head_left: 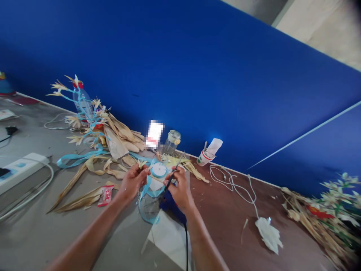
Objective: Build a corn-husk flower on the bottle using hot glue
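Note:
Near the centre, my left hand (134, 182) is closed on a small pale corn-husk flower (141, 164), pinched at the fingertips. A thin straw-coloured strip (156, 178) stretches from there towards the other hand. My right hand (180, 190) grips a slender dark pointed tool (177, 165), its tip pointing up and away; whether it is scissors or tweezers is unclear. Between and just beyond the hands lies a spool of light-blue ribbon (158, 169), with loose ribbon (143, 210) looping below. A dark-blue glue gun (170, 205) rests under my right hand, partly hidden.
Dried corn husks (121, 130) and a blue-stemmed flower branch (90, 113) lie at the left by a bottle (81, 99). A lit phone (154, 133), glass jar (171, 143) and paper cup (204, 158) stand along the blue partition (180, 75). A power strip (25, 171) sits far left.

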`<state>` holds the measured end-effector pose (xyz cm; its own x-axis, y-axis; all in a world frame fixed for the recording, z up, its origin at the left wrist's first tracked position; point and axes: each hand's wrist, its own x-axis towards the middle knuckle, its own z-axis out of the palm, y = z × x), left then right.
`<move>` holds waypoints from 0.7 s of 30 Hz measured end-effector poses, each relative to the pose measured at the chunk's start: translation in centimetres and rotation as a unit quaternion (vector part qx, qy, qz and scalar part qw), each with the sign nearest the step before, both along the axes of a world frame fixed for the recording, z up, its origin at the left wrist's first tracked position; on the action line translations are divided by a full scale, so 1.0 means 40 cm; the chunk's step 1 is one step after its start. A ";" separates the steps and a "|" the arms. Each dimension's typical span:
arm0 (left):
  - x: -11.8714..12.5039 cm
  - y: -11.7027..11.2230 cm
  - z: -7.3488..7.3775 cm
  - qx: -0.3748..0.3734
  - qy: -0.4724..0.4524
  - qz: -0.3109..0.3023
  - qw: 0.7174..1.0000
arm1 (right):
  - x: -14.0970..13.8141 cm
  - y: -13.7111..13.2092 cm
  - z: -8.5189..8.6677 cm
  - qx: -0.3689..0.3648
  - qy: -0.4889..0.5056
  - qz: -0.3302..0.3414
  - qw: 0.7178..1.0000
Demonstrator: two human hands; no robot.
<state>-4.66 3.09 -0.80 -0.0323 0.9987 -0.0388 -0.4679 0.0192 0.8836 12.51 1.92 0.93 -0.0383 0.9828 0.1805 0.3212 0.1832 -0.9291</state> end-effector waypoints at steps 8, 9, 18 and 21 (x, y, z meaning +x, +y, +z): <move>0.006 -0.004 0.005 0.010 0.016 0.012 1.000 | 0.005 -0.023 0.029 0.017 -0.072 0.005 0.997; 0.006 -0.004 0.003 0.010 0.018 0.013 1.000 | 0.004 -0.023 0.029 0.032 -0.090 -0.010 0.995; 0.006 -0.007 0.011 0.011 0.007 0.018 1.000 | 0.006 -0.008 0.014 -0.052 0.022 0.051 0.997; 0.006 -0.004 0.005 0.015 0.004 0.026 1.000 | -0.009 -0.014 0.011 -0.110 0.104 0.082 0.985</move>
